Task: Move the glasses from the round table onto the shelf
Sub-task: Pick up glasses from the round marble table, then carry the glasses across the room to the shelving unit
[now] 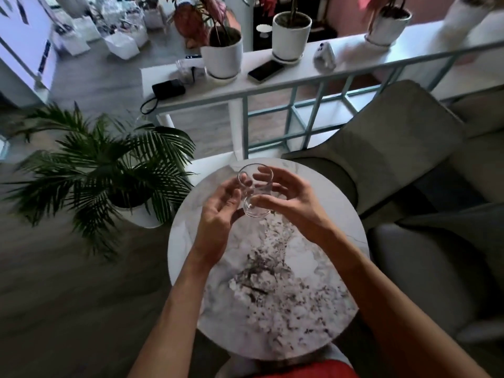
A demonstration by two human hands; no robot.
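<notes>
A clear drinking glass [253, 210] is held tilted just above the far part of the round marble table [272, 282]. My right hand [289, 199] wraps around its right side, thumb across the front. My left hand [218, 214] touches its left side with curled fingers and a thumb near the base. The long white shelf [272, 84] stands beyond the table. Another clear glass [182, 69] stands near the shelf's left end.
On the shelf top are white plant pots [222, 54] [291, 34] [387, 25], a phone [266, 70], a black pouch [168, 89] and a small white device [324, 57]. A palm plant [109, 165] stands left of the table, grey armchairs [395, 148] to the right.
</notes>
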